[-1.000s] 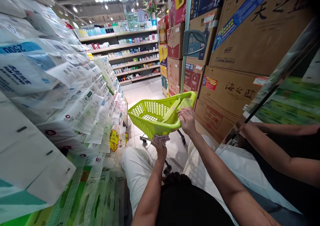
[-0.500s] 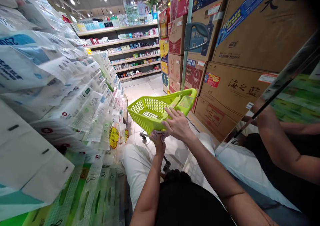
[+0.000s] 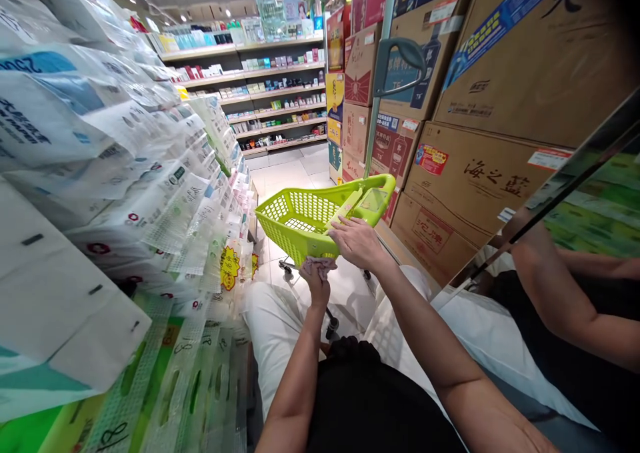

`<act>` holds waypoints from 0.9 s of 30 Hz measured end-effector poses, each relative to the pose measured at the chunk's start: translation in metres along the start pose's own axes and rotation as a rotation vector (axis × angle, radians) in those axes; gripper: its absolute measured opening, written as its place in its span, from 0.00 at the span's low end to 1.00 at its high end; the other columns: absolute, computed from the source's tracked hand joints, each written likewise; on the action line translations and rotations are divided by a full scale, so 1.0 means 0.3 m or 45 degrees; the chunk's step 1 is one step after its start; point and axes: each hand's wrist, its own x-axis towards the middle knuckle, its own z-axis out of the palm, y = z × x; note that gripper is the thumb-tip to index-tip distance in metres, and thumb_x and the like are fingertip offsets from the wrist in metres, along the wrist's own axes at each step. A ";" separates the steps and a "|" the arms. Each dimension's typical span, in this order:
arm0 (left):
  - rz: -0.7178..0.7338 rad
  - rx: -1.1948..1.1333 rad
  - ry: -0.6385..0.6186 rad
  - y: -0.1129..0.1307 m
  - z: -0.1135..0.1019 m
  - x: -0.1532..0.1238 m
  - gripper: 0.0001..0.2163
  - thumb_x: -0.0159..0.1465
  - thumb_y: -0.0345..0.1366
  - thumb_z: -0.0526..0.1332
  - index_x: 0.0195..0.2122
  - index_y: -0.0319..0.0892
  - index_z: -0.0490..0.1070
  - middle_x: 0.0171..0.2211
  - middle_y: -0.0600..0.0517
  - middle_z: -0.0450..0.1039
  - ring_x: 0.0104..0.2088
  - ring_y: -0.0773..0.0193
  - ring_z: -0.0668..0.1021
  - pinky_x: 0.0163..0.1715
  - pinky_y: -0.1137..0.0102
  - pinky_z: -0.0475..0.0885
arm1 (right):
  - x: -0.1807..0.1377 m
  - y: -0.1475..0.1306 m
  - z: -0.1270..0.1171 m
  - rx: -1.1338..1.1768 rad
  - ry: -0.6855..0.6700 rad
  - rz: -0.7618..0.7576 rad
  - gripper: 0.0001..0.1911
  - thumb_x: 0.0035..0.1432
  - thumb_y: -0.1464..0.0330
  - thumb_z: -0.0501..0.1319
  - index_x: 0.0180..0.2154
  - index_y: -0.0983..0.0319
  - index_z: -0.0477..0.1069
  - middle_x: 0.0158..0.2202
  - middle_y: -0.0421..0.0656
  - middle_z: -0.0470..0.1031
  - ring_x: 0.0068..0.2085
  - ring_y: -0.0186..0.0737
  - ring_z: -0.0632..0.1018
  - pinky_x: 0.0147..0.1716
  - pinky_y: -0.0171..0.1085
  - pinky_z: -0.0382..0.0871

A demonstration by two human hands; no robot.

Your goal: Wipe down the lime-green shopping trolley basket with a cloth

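Observation:
A lime-green shopping cart (image 3: 295, 214) with a perforated basket stands before my knees. My left hand (image 3: 316, 287) is closed on a crumpled pale pinkish cloth (image 3: 319, 266), which it presses against the outside of the basket, low on the near wall. My right hand (image 3: 356, 243) lies over the basket's rim on the right side, its fingers bent onto the edge and close together. The cart's folded seat part and handle are just beyond those fingers. My left fingers are partly hidden by the cloth.
Plastic-wrapped tissue packs (image 3: 125, 226) are stacked high on my left. Large cardboard cartons (image 3: 480, 166) and a glass door with a blue-grey handle (image 3: 400, 73) rise on the right, beside a reflecting panel. Shelves of boxed goods (image 3: 280, 89) stand ahead across the tiled floor (image 3: 295, 163).
My right hand's fingers, spread and raised before, now lie closer together on the basket's rim. The cloth in my left hand has shifted slightly along the basket wall. The view has tilted a little.

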 end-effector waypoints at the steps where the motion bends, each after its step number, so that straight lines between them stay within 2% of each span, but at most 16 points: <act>1: 0.011 -0.004 0.003 0.007 -0.004 0.012 0.09 0.57 0.25 0.56 0.38 0.43 0.68 0.48 0.43 0.59 0.52 0.50 0.67 0.58 0.47 0.67 | 0.001 -0.001 0.001 -0.001 0.005 0.002 0.28 0.77 0.59 0.41 0.55 0.58 0.78 0.60 0.44 0.77 0.68 0.47 0.69 0.65 0.49 0.62; 6: 0.061 0.002 -0.015 0.047 -0.012 0.049 0.09 0.57 0.26 0.57 0.37 0.44 0.69 0.51 0.42 0.59 0.58 0.48 0.65 0.62 0.47 0.63 | -0.004 0.002 0.009 -0.006 0.078 -0.001 0.26 0.76 0.60 0.44 0.50 0.57 0.81 0.58 0.44 0.78 0.65 0.47 0.72 0.63 0.47 0.62; 12: -0.073 -0.023 -0.010 0.021 -0.009 -0.009 0.08 0.57 0.26 0.56 0.37 0.44 0.67 0.47 0.44 0.61 0.51 0.51 0.68 0.57 0.50 0.68 | -0.010 -0.001 0.008 0.006 0.097 0.017 0.24 0.76 0.61 0.46 0.50 0.56 0.81 0.57 0.44 0.79 0.64 0.46 0.73 0.60 0.46 0.64; 18: 0.143 0.010 -0.018 0.055 -0.014 0.066 0.06 0.59 0.28 0.60 0.36 0.45 0.69 0.52 0.42 0.60 0.59 0.49 0.66 0.63 0.49 0.63 | -0.017 0.004 0.013 -0.001 0.147 -0.007 0.24 0.76 0.62 0.47 0.46 0.57 0.83 0.55 0.44 0.80 0.61 0.46 0.76 0.58 0.45 0.64; 24: -0.027 0.027 0.019 -0.009 0.010 -0.039 0.08 0.57 0.25 0.57 0.37 0.44 0.68 0.50 0.41 0.62 0.56 0.49 0.67 0.59 0.48 0.67 | -0.021 0.006 0.021 0.017 0.188 0.006 0.24 0.76 0.62 0.47 0.45 0.56 0.83 0.53 0.43 0.82 0.60 0.45 0.77 0.56 0.43 0.64; 27: -0.004 0.019 0.023 0.007 0.005 -0.004 0.08 0.58 0.26 0.57 0.37 0.44 0.68 0.49 0.42 0.62 0.55 0.49 0.68 0.59 0.47 0.68 | -0.020 0.006 0.020 0.024 0.196 0.008 0.25 0.76 0.62 0.46 0.44 0.56 0.83 0.52 0.43 0.83 0.58 0.43 0.78 0.54 0.42 0.65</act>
